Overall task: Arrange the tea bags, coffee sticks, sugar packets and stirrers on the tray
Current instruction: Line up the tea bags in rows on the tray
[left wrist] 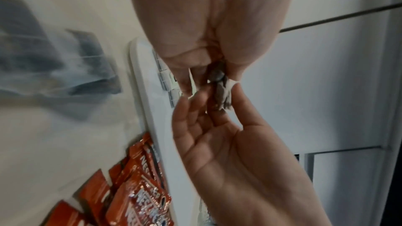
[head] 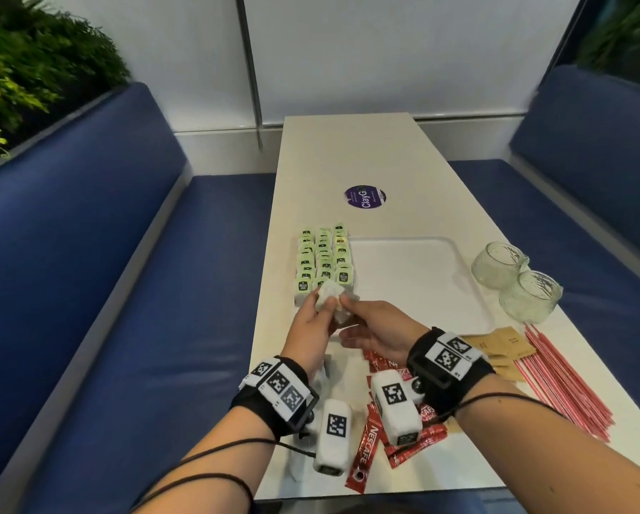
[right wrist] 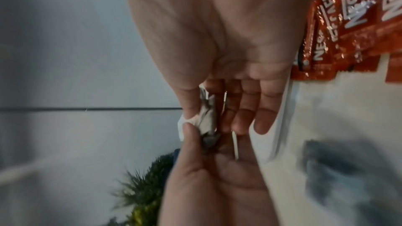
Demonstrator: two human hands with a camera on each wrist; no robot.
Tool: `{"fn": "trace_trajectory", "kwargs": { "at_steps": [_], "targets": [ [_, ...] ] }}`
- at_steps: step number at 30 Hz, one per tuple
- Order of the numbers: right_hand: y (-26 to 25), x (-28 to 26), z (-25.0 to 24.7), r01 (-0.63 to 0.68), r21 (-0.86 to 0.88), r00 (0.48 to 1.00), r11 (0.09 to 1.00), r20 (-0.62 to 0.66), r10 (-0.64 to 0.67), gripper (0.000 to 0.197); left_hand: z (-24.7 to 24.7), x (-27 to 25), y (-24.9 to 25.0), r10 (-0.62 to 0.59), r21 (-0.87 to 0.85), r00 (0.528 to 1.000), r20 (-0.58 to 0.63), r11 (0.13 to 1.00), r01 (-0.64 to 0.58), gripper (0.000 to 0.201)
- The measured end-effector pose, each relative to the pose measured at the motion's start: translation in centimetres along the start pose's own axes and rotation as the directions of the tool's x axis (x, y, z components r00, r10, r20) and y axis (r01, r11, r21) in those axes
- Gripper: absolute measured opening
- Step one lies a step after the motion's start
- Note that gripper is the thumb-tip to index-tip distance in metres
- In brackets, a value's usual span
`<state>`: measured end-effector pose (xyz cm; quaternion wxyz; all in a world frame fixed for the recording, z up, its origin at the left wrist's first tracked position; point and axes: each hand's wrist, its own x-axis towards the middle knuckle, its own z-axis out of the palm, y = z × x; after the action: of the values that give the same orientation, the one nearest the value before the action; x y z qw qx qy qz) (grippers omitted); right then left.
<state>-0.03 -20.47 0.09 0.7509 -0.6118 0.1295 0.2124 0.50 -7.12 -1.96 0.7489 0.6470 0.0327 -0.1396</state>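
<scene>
A white tea bag point(head: 331, 300) is held just above the tray's near left corner, pinched between my left hand point(head: 324, 307) and my right hand point(head: 348, 302). The left wrist view shows the tea bag point(left wrist: 220, 88) between the left hand's thumb and fingers point(left wrist: 202, 70), with the right hand point(left wrist: 208, 104) gripping it from below. From the right wrist, the tea bag point(right wrist: 207, 118) sits between both hands. Three rows of green-labelled tea bags point(head: 324, 257) lie along the left side of the white tray point(head: 487, 309).
Red coffee sticks point(head: 370, 439) lie heaped under my wrists near the front edge. Brown sugar packets point(head: 503, 345) and red stirrers point(head: 563, 380) lie at the right. Two glass cups point(head: 500, 265) point(head: 531, 296) stand by the tray's right rim. Blue benches flank the table.
</scene>
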Motion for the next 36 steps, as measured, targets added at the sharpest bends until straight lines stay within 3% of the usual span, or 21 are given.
{"fn": "trace_trajectory", "kwargs": {
  "at_steps": [3, 5, 10, 14, 17, 21, 25, 29, 32, 36],
  "targets": [
    [-0.1, 0.1, -0.4, 0.068, -0.373, 0.990, 0.925, -0.092, -0.110, 0.043, -0.6, 0.5, 0.4, -0.026, -0.008, 0.998, -0.057, 1.000, 0.025, 0.025],
    [0.1, 0.4, -0.9, 0.124, -0.506, 0.963, 0.854, -0.145, -0.226, 0.038, -0.9, 0.7, 0.6, -0.030, 0.022, 0.999, -0.043, 0.999, 0.031, 0.024],
    [0.0, 1.1, -1.4, 0.209, -0.493, 0.933, 0.845, -0.158, -0.323, 0.022, -1.5, 1.1, 0.6, -0.038, 0.039, 0.998, -0.052, 0.998, 0.041, 0.021],
    [-0.4, 2.0, -1.8, 0.207, -0.617, 0.851, 0.760, -0.270, -0.451, 0.019, -1.7, 1.7, 0.6, -0.059, -0.010, 0.992, -0.107, 0.998, 0.058, 0.018],
    [-0.6, 2.2, -1.4, 0.218, -0.681, 0.856, 0.699, -0.210, -0.472, 0.024, -1.1, 2.0, 0.9, -0.058, 0.003, 0.994, -0.093, 0.998, 0.058, 0.013],
    [-0.7, 2.2, -0.2, 0.281, -0.745, 0.856, 0.605, -0.090, -0.509, 0.004, -0.6, 3.0, 1.2, -0.045, 0.007, 0.991, -0.128, 0.999, 0.046, 0.006],
    [-1.1, 2.8, -0.6, 0.299, -0.755, 0.871, 0.584, -0.034, -0.490, 0.018, -1.1, 4.2, 1.5, -0.051, 0.056, 0.991, -0.126, 0.997, 0.058, 0.010],
    [-1.4, 4.5, -2.3, 0.265, -0.726, 0.860, 0.635, -0.121, -0.496, 0.018, -1.4, 5.1, 1.7, -0.048, 0.156, 0.997, -0.066, 0.986, 0.058, 0.009],
    [-1.4, 5.5, -2.8, 0.218, -0.684, 0.908, 0.696, -0.120, -0.402, 0.015, -1.8, 5.4, 1.7, -0.089, 0.187, 0.996, 0.006, 0.978, 0.087, 0.009],
    [-0.9, 6.7, -3.9, 0.086, -0.698, 0.967, 0.711, -0.113, -0.229, 0.014, -3.0, 6.1, 1.7, -0.173, 0.139, 0.985, -0.021, 0.975, 0.175, 0.014]
  ]
}}
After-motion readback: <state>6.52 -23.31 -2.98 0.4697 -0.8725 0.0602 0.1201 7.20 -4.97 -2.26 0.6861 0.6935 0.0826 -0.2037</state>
